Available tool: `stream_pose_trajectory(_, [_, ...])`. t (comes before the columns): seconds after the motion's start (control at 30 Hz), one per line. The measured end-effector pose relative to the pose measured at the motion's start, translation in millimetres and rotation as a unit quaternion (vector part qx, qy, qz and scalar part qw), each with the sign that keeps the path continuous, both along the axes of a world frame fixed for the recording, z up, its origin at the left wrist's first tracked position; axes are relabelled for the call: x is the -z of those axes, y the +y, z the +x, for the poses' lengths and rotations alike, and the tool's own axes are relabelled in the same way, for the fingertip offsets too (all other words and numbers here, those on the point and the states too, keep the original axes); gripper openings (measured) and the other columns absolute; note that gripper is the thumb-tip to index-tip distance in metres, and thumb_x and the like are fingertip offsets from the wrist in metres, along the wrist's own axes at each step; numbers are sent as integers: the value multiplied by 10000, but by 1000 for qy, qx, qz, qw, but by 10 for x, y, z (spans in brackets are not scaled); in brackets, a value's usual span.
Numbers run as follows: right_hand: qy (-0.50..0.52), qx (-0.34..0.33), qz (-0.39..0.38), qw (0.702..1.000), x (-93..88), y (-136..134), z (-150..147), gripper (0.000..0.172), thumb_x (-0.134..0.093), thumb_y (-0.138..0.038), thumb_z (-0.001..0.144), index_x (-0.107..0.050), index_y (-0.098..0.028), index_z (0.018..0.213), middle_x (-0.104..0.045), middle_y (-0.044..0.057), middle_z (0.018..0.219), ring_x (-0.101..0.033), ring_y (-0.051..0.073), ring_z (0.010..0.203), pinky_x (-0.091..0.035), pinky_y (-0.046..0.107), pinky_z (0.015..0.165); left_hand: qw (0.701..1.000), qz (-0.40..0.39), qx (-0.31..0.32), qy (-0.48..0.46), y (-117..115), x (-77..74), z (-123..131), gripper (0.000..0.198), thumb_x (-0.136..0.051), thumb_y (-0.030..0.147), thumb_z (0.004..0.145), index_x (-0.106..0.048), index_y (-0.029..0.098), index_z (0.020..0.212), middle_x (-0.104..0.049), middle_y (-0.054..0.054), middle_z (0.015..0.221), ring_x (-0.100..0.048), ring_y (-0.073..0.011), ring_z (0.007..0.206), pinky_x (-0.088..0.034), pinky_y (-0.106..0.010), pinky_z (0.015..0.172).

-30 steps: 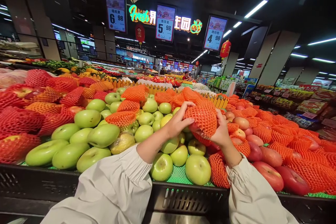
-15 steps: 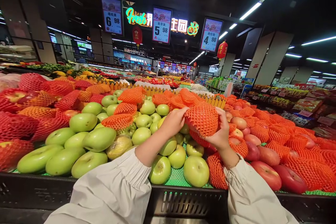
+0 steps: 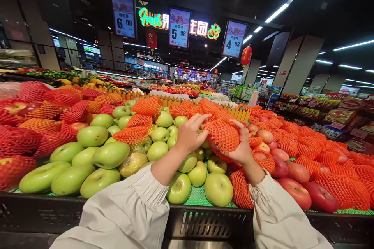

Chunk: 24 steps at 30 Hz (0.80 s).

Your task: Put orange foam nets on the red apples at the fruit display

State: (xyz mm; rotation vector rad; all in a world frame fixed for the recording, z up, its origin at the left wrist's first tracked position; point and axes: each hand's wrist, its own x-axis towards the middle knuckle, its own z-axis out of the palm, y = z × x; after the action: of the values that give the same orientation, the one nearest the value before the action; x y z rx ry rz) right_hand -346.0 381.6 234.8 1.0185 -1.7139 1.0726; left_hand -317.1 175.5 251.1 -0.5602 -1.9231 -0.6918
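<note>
A round fruit in an orange foam net (image 3: 223,135) is held over the middle of the display. My right hand (image 3: 243,148) is closed around its right side and underside. The net hides most of the fruit, so its kind is unclear. Just left of it, my left hand (image 3: 189,134) has its fingers stretched out and its thumb apart; whether the fingertips touch the net I cannot tell. Below the hands lie bare green apples (image 3: 218,190). Another orange foam net (image 3: 241,189) stands between them and the red apples (image 3: 295,193) on the right.
A black crate edge (image 3: 209,223) runs along the front. Red and orange netted fruit (image 3: 32,140) fills the left side. Behind the fruit is a low yellow picket fence (image 3: 233,113), with price signs (image 3: 179,29) hanging above. A person (image 3: 204,85) is far back.
My left hand has moved slightly left and its fingers have opened away from the net. The netted fruit, in my right hand, has shifted a little left and its net looks more rumpled.
</note>
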Motion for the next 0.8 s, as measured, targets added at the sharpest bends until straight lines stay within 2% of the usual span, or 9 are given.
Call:
stream_pose_trajectory(0.07, [1,-6,-1,1000,15,15,-18,807,-857,-551,615,-495,-279,1283,-611,96,1248,-597,319,1189,-487,522,1068,998,-41,34,-16,-10,-4,-17,533,-479,135,845,-644,208,1347,-701,-76,1295,-710,-209,1037,-567,-313,868])
stream_pose_trajectory(0.13, [-12,-10,-23,1000,30,32,-72,855,-869,-573,582,-486,-265,1282,-602,100,1246,-599,318,1179,-498,508,1054,997,-57,49,-15,-12,16,-42,551,-417,75,850,-642,199,1338,-698,-72,1331,-695,-211,1147,-561,-328,951])
stream_pose_trajectory(0.27, [-62,-14,-59,996,15,61,-167,834,-876,-602,566,-516,-232,1220,-611,104,1186,-621,312,1124,-511,498,1025,993,-28,58,98,5,74,-45,473,-393,25,892,-655,161,1261,-752,-77,1232,-721,-182,1116,-570,-293,949])
stream_pose_trajectory(0.37, [-89,-38,-76,992,-32,62,-152,801,-849,-639,604,-535,-221,1211,-625,111,1191,-628,310,1132,-508,495,1032,975,-28,81,205,14,66,-8,447,-396,2,923,-642,165,1258,-762,-83,1207,-715,-167,1120,-559,-286,973])
stream_pose_trajectory(0.47, [-101,-56,-79,990,-60,63,-117,759,-816,-657,641,-550,-217,1200,-636,111,1187,-633,310,1130,-505,489,1037,964,-44,97,244,8,25,15,400,-437,20,937,-646,181,1238,-765,-77,1190,-692,-182,1119,-550,-321,978])
stream_pose_trajectory(0.53, [-88,-49,-94,990,-56,80,-117,780,-829,-653,614,-548,-216,1195,-632,112,1178,-630,312,1117,-503,488,1032,973,-57,106,197,10,3,20,351,-461,65,948,-646,174,1227,-751,-88,1205,-679,-197,1126,-549,-338,965])
stream_pose_trajectory(0.63, [-66,-49,-139,987,-35,125,-147,835,-843,-656,569,-537,-219,1211,-623,106,1178,-620,314,1104,-494,492,1029,993,-72,84,32,40,-11,27,377,-517,163,924,-603,150,1290,-706,-117,1269,-688,-235,1105,-567,-360,893])
stream_pose_trajectory(0.73, [-84,-79,-155,981,-16,146,-169,793,-854,-611,578,-553,-227,1203,-628,94,1181,-614,309,1110,-475,486,1042,988,-100,44,-105,82,-19,34,443,-558,227,877,-587,157,1313,-693,-113,1297,-693,-271,1073,-553,-393,875])
stream_pose_trajectory(0.8, [-91,-98,-158,978,-5,136,-170,784,-865,-605,554,-575,-231,1178,-634,88,1186,-608,309,1113,-467,477,1046,978,-139,31,-155,97,-28,31,330,-556,240,870,-644,162,1177,-724,-111,1214,-689,-289,1055,-529,-399,868])
